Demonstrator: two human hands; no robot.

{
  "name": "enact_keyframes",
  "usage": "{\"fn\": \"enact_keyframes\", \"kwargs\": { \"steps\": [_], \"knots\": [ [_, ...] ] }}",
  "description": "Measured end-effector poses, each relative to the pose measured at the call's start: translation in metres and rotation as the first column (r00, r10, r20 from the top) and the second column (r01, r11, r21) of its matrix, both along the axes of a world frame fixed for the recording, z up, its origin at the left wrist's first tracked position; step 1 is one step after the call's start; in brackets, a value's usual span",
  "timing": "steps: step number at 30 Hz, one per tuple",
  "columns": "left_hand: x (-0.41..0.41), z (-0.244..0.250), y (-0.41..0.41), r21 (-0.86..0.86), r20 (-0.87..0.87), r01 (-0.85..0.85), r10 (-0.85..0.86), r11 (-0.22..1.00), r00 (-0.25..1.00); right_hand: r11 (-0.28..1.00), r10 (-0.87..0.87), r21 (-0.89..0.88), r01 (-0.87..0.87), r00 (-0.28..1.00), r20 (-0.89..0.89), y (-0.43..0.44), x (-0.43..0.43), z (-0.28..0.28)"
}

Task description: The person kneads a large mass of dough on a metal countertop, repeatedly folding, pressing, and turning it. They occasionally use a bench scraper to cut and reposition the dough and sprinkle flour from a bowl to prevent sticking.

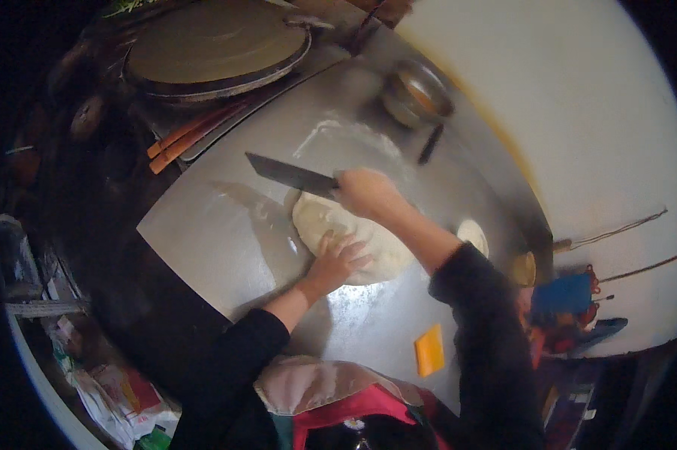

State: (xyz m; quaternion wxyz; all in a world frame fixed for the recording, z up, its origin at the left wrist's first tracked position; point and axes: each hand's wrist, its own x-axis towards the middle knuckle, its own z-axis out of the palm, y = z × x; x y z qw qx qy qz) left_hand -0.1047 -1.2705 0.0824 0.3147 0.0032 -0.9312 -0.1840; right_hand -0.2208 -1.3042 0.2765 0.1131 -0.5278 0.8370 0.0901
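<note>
A large pale mass of dough (381, 253) lies on a metal worktop (214, 242). My left hand (338, 261) rests on its near left part with the fingers spread. In my right hand (369, 194) is the handle of a cleaver (290, 173), its dark broad blade pointing left. The blade is over or just beyond the far edge of the dough; I cannot tell whether it touches. My right fist hides the handle, and my forearm covers part of the dough's right side.
A round griddle (214, 45) stands at the far left, with wooden handles (175, 149) beside it. Toward the back wall are a metal bowl (417, 95) and a dark-handled utensil (430, 144). An orange scraper (429, 350) lies near the front edge. Bags (119, 399) sit below left.
</note>
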Motion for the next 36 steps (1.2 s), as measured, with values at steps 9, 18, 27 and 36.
{"fn": "enact_keyframes", "kwargs": {
  "steps": [9, 18, 27, 36],
  "knots": [
    [0.013, -0.020, -0.018, -0.064, -0.092, -0.002, -0.004, 0.998, 0.996, 0.902, -0.368, 0.223, 0.370, 0.928, -0.050, 0.196, -0.039, -0.005],
    [0.015, -0.004, -0.015, 0.045, 0.004, 0.060, -0.060, 0.997, 0.998, 0.875, -0.459, 0.107, 0.472, 0.879, -0.127, 0.267, -0.017, 0.049],
    [0.044, -0.002, -0.008, 0.118, 0.147, 0.086, -0.103, 0.989, 0.984, 0.990, -0.140, 0.046, 0.137, 0.987, 0.075, 0.057, -0.024, -0.029],
    [0.039, -0.008, -0.009, 0.068, 0.186, 0.125, -0.135, 0.990, 0.973, 0.817, -0.526, 0.230, 0.528, 0.847, -0.077, 0.310, -0.036, -0.016]
  ]
}}
